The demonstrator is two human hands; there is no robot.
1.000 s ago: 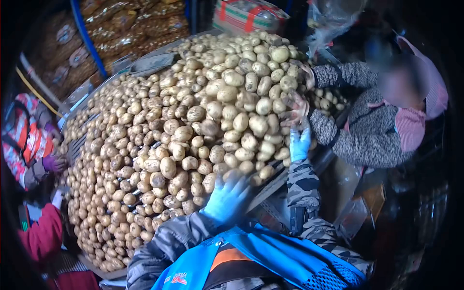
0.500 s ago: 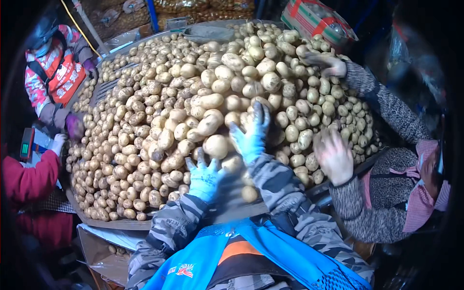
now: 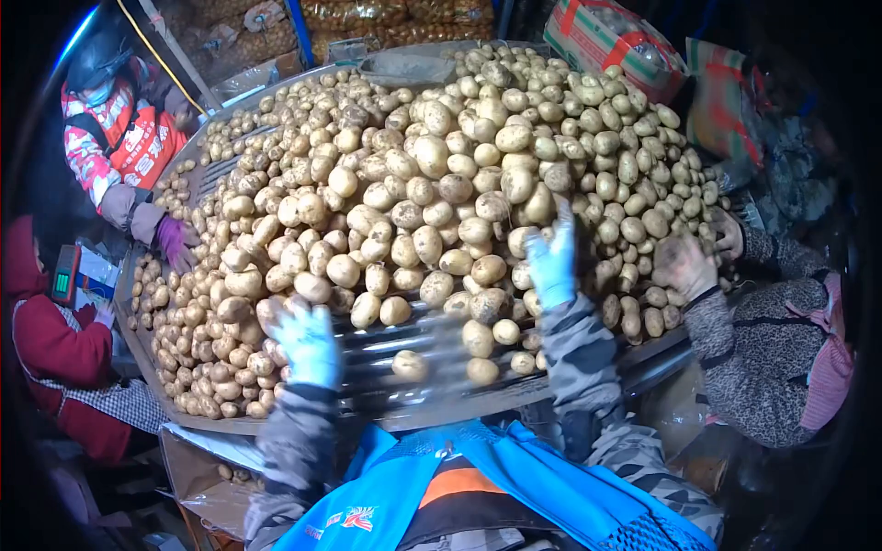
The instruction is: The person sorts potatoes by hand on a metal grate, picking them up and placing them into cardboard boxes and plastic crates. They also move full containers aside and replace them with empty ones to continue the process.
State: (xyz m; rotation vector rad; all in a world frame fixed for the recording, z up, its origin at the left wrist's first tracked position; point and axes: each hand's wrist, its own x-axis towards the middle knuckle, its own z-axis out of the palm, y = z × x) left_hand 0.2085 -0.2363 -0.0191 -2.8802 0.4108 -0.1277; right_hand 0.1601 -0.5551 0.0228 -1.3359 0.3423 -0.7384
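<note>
Now the left hand (image 3: 310, 345), blurred but loosely spread, and right hand (image 3: 553, 264), fingers spread, were wider apart than before, both at potatoes (image 3: 427, 243) heaped across the table (image 3: 220, 425); more dark slats (image 3: 372, 354) showed between.

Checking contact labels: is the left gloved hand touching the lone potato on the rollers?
Apart. The head view shows bare rollers between the left gloved hand and the lone potato.

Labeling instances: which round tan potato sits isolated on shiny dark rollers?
The potato right of the blue-gloved left hand, standing apart; others cluster together.
</note>
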